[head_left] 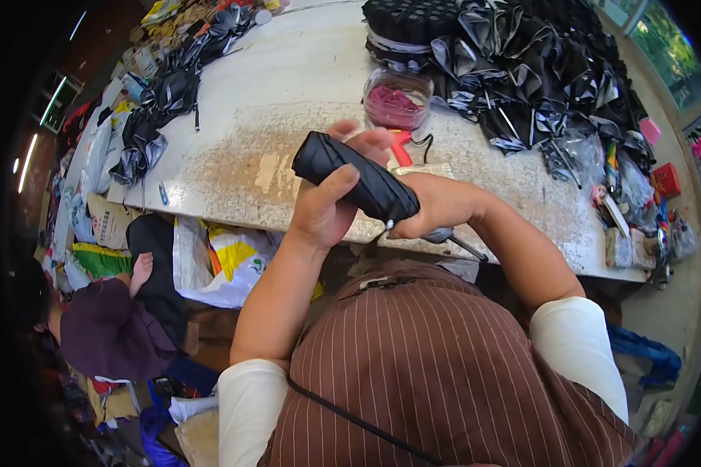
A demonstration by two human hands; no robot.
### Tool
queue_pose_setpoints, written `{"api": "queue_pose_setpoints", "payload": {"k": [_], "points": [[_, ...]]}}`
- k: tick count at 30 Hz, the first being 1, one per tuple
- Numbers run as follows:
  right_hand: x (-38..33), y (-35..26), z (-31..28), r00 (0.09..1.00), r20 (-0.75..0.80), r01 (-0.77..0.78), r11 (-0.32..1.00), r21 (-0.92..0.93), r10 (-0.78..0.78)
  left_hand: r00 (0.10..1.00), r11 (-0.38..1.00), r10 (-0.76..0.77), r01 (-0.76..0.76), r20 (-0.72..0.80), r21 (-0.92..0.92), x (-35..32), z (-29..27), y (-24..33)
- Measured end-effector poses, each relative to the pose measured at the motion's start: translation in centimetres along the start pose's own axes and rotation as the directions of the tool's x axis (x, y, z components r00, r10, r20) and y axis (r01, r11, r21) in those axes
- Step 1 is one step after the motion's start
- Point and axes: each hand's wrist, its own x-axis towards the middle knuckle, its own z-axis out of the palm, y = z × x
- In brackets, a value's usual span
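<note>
A black folding umbrella [352, 176], its canopy rolled up tight, lies slantwise between my two hands above the table's near edge. My right hand [442, 204] is closed round its lower end. A grey handle [438, 235] and a thin dark shaft stick out below that fist. Toward the umbrella's upper end, my left hand [325, 204] cradles the roll: the thumb presses on its near side, and the fingers reach behind it, partly hidden. Just beyond lies a red-handled tool [400, 148] with a black cord.
A clear plastic tub [398, 100] with dark pink contents stands on the worn white table [304, 74]. Black umbrellas [522, 70] are heaped at the far right; more [167, 97] lie along the left. A seated person [117, 331] is at my left, near a white sack [226, 265].
</note>
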Motion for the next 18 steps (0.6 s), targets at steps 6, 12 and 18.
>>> {"api": "queue_pose_setpoints", "payload": {"k": [6, 12, 18], "points": [[-1.2, -1.7, 0.9, 0.772, -0.326, 0.449, 0.831, -0.328, -0.546, 0.993, 0.989, 0.109, -0.112, 0.033, 0.093, 2.3, 1.0, 2.6], [-5.7, -5.1, 3.2, 0.715, 0.118, 0.576, 0.484, -0.659, -0.689, 0.908, 0.839, 0.418, -0.368, -0.040, 0.400, 3.4, 2.8, 5.1], [-3.6, -4.2, -0.7, 0.858, -0.502, 0.309, 0.891, 0.332, -0.111, 0.879, 0.807, 0.474, -0.458, 0.054, 0.374, 2.9, 2.9, 4.4]]}}
